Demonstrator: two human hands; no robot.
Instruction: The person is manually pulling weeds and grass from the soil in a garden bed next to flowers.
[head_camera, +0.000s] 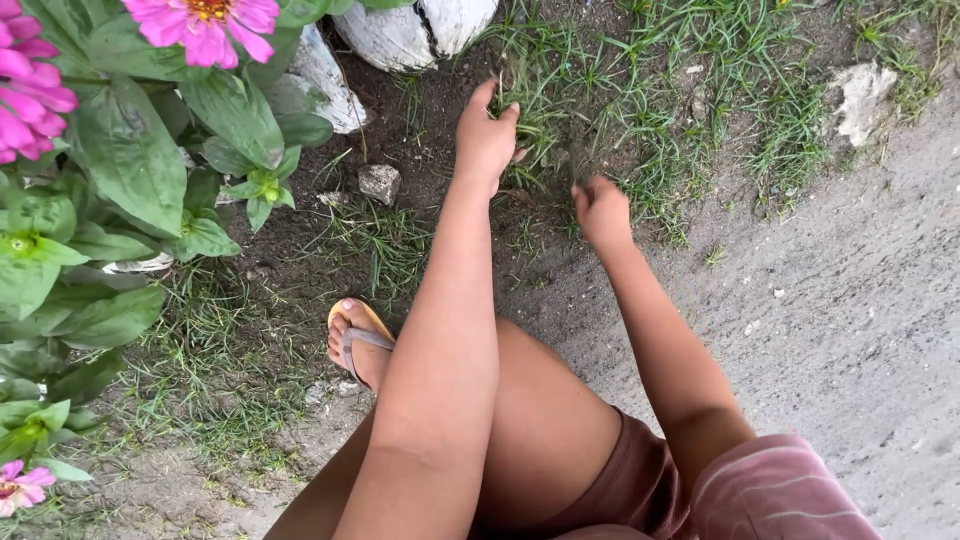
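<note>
Grass tuft (545, 110) lies between left hand (487, 135) and right hand (602, 210).

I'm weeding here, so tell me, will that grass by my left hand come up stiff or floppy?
Probably floppy: the grass has thin, narrow blades that already bend. Likely light, though dark soil may cling. The left hand rests on it.

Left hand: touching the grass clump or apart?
Touching. Head view shows the left hand with fingers pressed into the grass clump; no gap visible.

Pink flowers (205, 25), green grass (650, 100), white-painted stones (410, 30), a yellow sandal (358, 325), pink striped shorts (775, 490).
</note>
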